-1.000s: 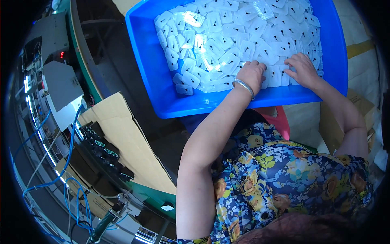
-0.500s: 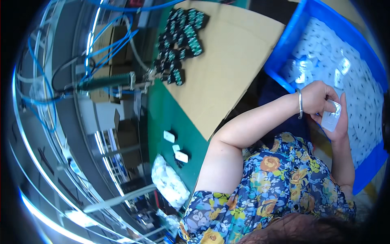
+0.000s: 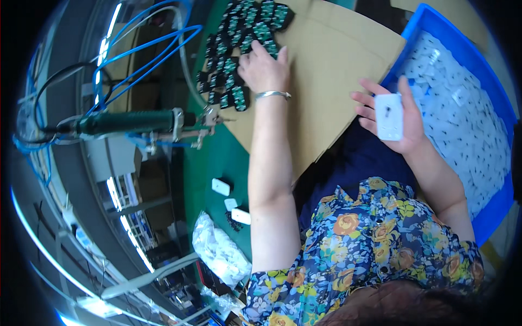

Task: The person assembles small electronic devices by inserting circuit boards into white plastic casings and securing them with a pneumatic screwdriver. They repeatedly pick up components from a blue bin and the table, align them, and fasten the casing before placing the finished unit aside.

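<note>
My left hand, with a silver bangle at its wrist, reaches over the near edge of a cluster of small black-and-green circuit boards. Its fingers and thumb are spread, and no board shows in its grasp. On the upturned palm of my right hand lies a shallow white plastic case, steadied near the thumb. A small dark spot marks the middle of the case. The fingers of that hand stretch out beyond the case's left side.
Brown cardboard lies under the boards on a green tabletop. A blue bin full of white cases stands at right. A green electric screwdriver is mounted at left. Small white pieces and a clear bag lie nearer.
My left hand has left the white case and swung left and away to the circuit boards. My right hand has moved left from over the bin, turning the case face up.
</note>
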Available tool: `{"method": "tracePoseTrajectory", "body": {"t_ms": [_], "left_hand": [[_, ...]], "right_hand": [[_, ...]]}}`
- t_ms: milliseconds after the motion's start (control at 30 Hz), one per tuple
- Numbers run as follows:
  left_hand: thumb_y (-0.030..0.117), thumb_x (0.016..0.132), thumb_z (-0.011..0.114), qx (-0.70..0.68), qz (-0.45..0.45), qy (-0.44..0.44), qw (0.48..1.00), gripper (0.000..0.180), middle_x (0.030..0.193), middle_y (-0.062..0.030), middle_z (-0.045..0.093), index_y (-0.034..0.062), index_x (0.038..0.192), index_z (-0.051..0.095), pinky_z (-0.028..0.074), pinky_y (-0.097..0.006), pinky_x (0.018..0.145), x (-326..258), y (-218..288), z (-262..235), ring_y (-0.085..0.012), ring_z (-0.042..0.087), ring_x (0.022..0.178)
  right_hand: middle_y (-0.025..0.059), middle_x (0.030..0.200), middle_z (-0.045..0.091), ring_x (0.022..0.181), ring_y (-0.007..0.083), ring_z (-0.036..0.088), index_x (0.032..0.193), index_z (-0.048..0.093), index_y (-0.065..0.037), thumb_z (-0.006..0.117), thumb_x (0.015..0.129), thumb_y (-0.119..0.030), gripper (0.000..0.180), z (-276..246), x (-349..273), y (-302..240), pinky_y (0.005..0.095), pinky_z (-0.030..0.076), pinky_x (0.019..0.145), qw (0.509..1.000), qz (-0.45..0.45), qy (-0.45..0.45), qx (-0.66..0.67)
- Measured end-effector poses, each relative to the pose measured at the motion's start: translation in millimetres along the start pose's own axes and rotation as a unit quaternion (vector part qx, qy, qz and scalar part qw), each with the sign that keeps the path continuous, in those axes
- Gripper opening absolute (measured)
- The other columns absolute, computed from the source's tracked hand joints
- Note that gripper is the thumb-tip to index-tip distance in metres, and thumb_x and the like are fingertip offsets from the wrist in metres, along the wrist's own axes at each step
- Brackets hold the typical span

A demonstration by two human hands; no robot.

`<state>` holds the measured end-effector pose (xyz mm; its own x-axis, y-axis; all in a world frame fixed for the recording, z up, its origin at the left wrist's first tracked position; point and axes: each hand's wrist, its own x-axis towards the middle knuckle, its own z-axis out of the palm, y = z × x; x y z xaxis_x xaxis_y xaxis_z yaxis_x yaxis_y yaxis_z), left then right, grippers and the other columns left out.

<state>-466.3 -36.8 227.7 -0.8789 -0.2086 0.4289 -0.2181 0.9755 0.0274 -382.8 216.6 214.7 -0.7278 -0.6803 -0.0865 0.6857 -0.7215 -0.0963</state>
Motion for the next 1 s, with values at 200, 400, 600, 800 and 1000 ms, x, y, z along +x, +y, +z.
{"method": "tracePoseTrajectory", "body": {"t_ms": [200,400,600,800,1000], "left_hand": [[0.021,0.062,0.071,-0.038,0.118,0.044,0.991,0.059,0.099,-0.0189,0.055,-0.0010,0.112,0.049,0.033,-0.045,0.092,-4,12,13,-0.0344,0.049,0.098],[0.018,0.060,0.072,-0.246,0.075,-0.060,0.964,0.063,0.108,-0.0186,0.047,-0.0019,0.114,0.048,0.044,-0.036,0.085,-45,41,-30,-0.0317,0.050,0.098],[0.005,0.075,0.063,-0.723,-0.255,-0.326,0.554,0.054,0.108,-0.0100,0.053,0.0061,0.122,0.035,0.050,-0.031,0.072,-124,51,-69,-0.0202,0.057,0.091],[0.011,0.079,0.062,-0.860,-0.328,-0.320,0.224,0.059,0.114,-0.0077,0.047,0.0188,0.128,0.030,0.051,-0.029,0.070,-189,55,-68,-0.0193,0.055,0.095],[0.001,0.083,0.057,-0.839,-0.322,-0.303,0.317,0.065,0.106,-0.0055,0.051,0.0191,0.135,0.022,0.049,-0.028,0.066,-193,73,-70,-0.0161,0.056,0.085]], "right_hand": [[0.0198,0.116,0.050,0.099,0.0285,0.055,0.131,0.032,-0.001,0.034,0.087,-0.060,0.074,-5,-7,-3,0.0381,0.048,0.084,1.000,-0.019,-0.005,0.003],[0.0206,0.116,0.051,0.099,0.0299,0.056,0.129,0.034,0.000,0.034,0.087,-0.060,0.073,-12,-10,-2,0.0391,0.047,0.086,0.999,-0.018,-0.033,0.030],[0.0233,0.118,0.050,0.101,0.0336,0.056,0.129,0.035,-0.001,0.035,0.086,-0.060,0.073,-24,-10,17,0.0429,0.046,0.088,0.987,0.035,-0.104,0.119],[0.0212,0.111,0.054,0.094,0.0308,0.059,0.130,0.034,-0.001,0.033,0.085,-0.062,0.075,-37,-27,28,0.0408,0.048,0.082,0.987,0.041,-0.085,0.133],[0.0216,0.107,0.056,0.094,0.0297,0.059,0.125,0.038,0.001,0.039,0.087,-0.056,0.068,-34,-31,28,0.0380,0.049,0.084,0.992,0.002,-0.065,0.109]]}}
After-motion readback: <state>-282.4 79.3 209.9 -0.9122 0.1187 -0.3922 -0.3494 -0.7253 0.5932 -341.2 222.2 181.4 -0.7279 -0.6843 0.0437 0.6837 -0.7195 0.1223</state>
